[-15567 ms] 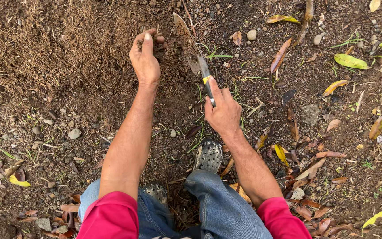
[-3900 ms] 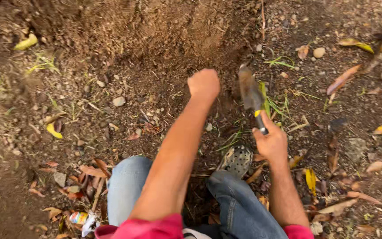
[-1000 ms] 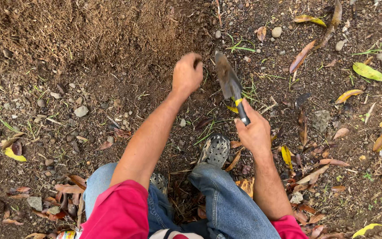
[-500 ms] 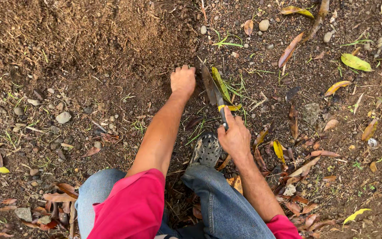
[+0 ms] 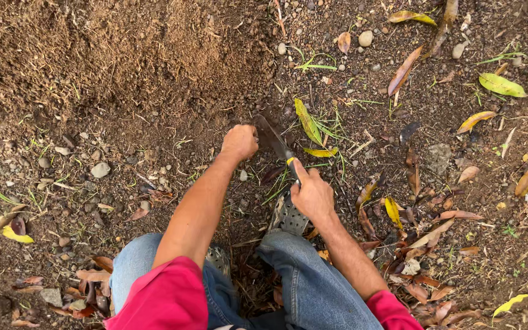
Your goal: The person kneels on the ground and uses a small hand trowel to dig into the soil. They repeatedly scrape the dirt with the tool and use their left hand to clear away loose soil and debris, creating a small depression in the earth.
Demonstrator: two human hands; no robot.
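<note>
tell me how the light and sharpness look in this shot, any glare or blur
Head view: soft, even daylight, no hard shadows and no glare on the soil; the pebbles and the dry leaves look crisp; the left hand, closed in a fist, and the right hand, gripping the trowel, are sharp, without motion smear; the pink sleeve at the bottom edge looks slightly softer.

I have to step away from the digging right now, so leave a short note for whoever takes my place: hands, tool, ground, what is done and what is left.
Left hand: closed in a fist, pressed into the soil beside the blade.
Right hand: gripping the trowel by its handle, blade tip down in the dirt.
Loose dug soil lies heaped at upper left.
Done: a patch of ground is broken up.
Left: grass tufts and fallen leaves remain at right.
</note>
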